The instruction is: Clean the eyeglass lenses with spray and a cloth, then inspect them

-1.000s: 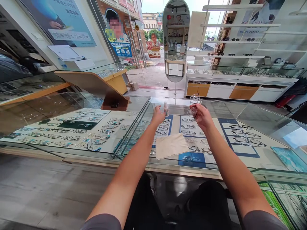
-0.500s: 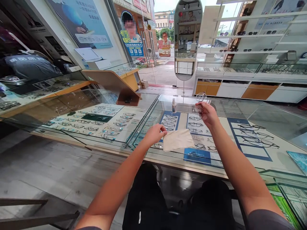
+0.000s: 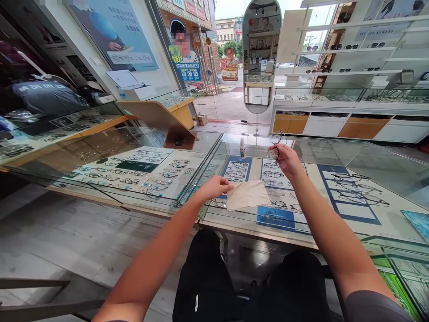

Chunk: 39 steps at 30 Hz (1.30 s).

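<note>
My left hand (image 3: 214,187) pinches the left corner of a beige cloth (image 3: 248,195), which lies spread over the glass counter top. Raised above the counter to the right, my right hand (image 3: 287,160) is closed on a pair of round, thin-framed glasses (image 3: 273,154); one lens is near my fingertips and the other sticks up beyond them. A small white bottle (image 3: 242,149) stands upright on the glass, left of the glasses. Under the glass, rows of eyeglasses (image 3: 237,169) lie on white and blue trays.
A brown wooden stand (image 3: 179,139) sits on the counter's far left part. Beyond the counter is a tall oval mirror (image 3: 257,94). A blue card (image 3: 275,218) lies near the front edge. At the far left a person in a grey top (image 3: 50,96) bends over another counter.
My right hand has moved slightly left with the glasses. My left hand and the cloth have also shifted a little to the left.
</note>
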{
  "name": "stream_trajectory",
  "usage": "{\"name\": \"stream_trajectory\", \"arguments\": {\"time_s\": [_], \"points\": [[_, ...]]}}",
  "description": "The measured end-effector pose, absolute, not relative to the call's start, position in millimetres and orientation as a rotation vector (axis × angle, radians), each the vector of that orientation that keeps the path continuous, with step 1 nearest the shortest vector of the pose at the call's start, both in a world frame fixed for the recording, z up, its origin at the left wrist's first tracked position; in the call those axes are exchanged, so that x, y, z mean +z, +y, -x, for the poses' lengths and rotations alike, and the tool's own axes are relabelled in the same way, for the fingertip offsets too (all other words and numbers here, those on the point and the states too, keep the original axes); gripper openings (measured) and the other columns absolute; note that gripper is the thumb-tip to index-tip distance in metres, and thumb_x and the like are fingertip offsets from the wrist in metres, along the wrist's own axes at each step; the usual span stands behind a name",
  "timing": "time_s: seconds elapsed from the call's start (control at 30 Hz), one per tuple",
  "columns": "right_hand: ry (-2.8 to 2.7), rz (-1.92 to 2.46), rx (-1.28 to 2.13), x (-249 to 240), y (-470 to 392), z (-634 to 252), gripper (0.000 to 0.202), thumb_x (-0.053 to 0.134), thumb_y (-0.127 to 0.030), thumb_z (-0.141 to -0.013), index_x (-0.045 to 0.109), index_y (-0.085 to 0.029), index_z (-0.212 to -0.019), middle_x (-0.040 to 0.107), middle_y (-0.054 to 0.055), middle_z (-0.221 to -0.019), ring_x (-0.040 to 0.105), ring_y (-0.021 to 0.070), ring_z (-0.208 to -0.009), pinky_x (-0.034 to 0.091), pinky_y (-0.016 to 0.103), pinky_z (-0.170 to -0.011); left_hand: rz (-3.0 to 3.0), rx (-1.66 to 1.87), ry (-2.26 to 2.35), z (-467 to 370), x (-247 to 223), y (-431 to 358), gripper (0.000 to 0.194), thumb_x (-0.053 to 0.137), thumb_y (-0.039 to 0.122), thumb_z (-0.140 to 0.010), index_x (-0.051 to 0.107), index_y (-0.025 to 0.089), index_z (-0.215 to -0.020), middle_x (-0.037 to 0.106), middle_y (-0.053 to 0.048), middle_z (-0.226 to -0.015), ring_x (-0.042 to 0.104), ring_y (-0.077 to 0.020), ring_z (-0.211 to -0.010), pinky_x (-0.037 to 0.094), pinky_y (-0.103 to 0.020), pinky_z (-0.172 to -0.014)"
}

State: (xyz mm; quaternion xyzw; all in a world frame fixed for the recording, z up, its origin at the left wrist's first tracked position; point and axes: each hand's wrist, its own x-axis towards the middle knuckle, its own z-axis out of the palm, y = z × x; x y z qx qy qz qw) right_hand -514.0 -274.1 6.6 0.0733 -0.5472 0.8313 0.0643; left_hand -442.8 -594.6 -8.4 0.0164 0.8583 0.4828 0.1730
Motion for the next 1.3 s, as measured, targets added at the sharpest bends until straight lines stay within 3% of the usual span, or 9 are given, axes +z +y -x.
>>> {"name": "stream_trajectory", "arguments": {"time_s": [0.13,0.3,0.57,0.77,0.97,1.1,1.3], "points": [[-1.634,-0.242,2.534,7.8,-276.7,512.2,0.038,0.096,-0.055,-0.068,0.078,-0.026,-0.085,0.08,0.003,-0.102,0.062,0.016,-0.084,0.049,0.028,-0.068,-0.013,1.677,2.242,442.7,1.7,-587.0,0.051,0.09,0.062,-0.064,0.06,0.022,-0.077,0.07,-0.001,-0.079,0.067,-0.0178,-0.077,0.053,-0.03,-0.073],[-1.667,-0.28,2.53,12.5,-281.0,507.6,0.039,0.094,-0.057,-0.071,0.077,-0.025,-0.086,0.08,0.004,-0.104,0.062,0.0163,-0.084,0.049,0.03,-0.069,0.019,1.887,2.116,451.2,26.3,-571.4,0.048,0.089,0.054,-0.069,0.054,0.023,-0.081,0.063,0.003,-0.075,0.061,-0.0133,-0.067,0.048,-0.027,-0.062],[-1.611,-0.289,2.609,21.2,-285.9,499.3,0.038,0.096,-0.055,-0.072,0.077,-0.025,-0.083,0.08,0.003,-0.103,0.062,0.0157,-0.087,0.049,0.028,-0.073,-0.199,2.101,2.111,504.5,60.3,-531.3,0.04,0.085,0.042,-0.074,0.051,0.023,-0.084,0.065,0.001,-0.085,0.064,-0.0134,-0.076,0.052,-0.025,-0.065],[-1.676,-0.317,2.612,22.3,-289.0,497.0,0.04,0.096,-0.058,-0.071,0.078,-0.025,-0.084,0.08,0.005,-0.101,0.066,0.0192,-0.089,0.052,0.032,-0.079,-0.383,2.21,2.037,551.7,45.6,-489.6,0.04,0.081,0.045,-0.078,0.047,0.024,-0.083,0.054,0.005,-0.075,0.056,-0.0121,-0.068,0.051,-0.026,-0.067],[-1.782,-0.244,2.566,17.9,-293.5,496.6,0.038,0.094,-0.058,-0.071,0.077,-0.026,-0.084,0.08,0.005,-0.101,0.065,0.021,-0.091,0.048,0.031,-0.073,-0.573,2.34,1.992,550.2,20.4,-475.7,0.05,0.082,0.058,-0.083,0.047,0.023,-0.087,0.06,0.004,-0.083,0.06,-0.013,-0.08,0.057,-0.03,-0.084],[-1.852,-0.215,2.523,12.3,-296.9,497.0,0.039,0.094,-0.059,-0.072,0.076,-0.026,-0.083,0.079,0.005,-0.101,0.063,0.0218,-0.093,0.045,0.031,-0.072,-0.651,2.335,2.026,545.1,14.7,-479.7,0.051,0.08,0.063,-0.087,0.05,0.022,-0.091,0.058,0.004,-0.085,0.057,-0.0129,-0.081,0.055,-0.03,-0.083],[-1.948,-0.32,2.47,6.2,-299.7,496.5,0.037,0.089,-0.06,-0.08,0.079,-0.026,-0.087,0.076,0.004,-0.097,0.059,0.0195,-0.089,0.042,0.031,-0.074,-0.88,2.245,2.19,538.9,17.8,-481.0,0.04,0.074,0.054,-0.095,0.051,0.022,-0.09,0.063,0.0,-0.1,0.058,-0.0138,-0.085,0.048,-0.028,-0.08]]}}
